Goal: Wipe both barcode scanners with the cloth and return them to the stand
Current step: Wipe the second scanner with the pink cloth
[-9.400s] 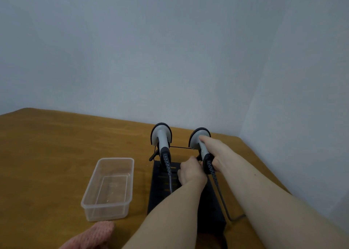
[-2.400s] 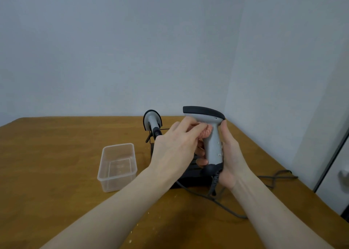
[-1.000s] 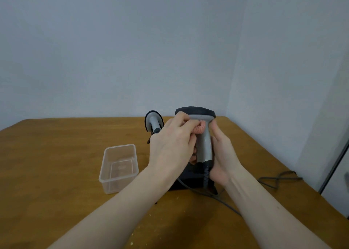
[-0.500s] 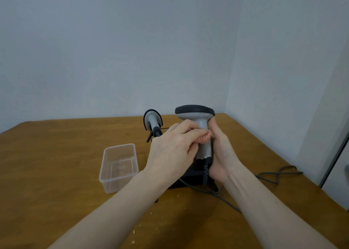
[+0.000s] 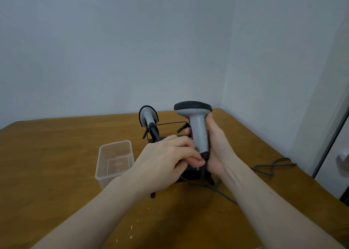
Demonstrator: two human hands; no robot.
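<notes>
Item: grey pistol-shaped barcode scanner with a black head (image 5: 198,127), held upright above the brown wooden worktop (image 5: 56,154), head uppermost; the right hand (image 5: 215,146) grips its handle, fingers (image 5: 187,130) curled round the far side. Item: pink knitted cloth (image 5: 195,161), bunched and pinched in the curled fingers of the left hand (image 5: 166,163), pressed against the black base of the handle. Item: second grey and black barcode scanner (image 5: 148,119), resting in the black wire stand (image 5: 170,125) behind the hands. Item: clear plastic rectangular tub (image 5: 113,160), on the worktop just left of the stand. Item: dark cable (image 5: 272,167), trailing across the worktop to the right. Pale crumbs (image 5: 131,228) scattered near the front edge.
</notes>
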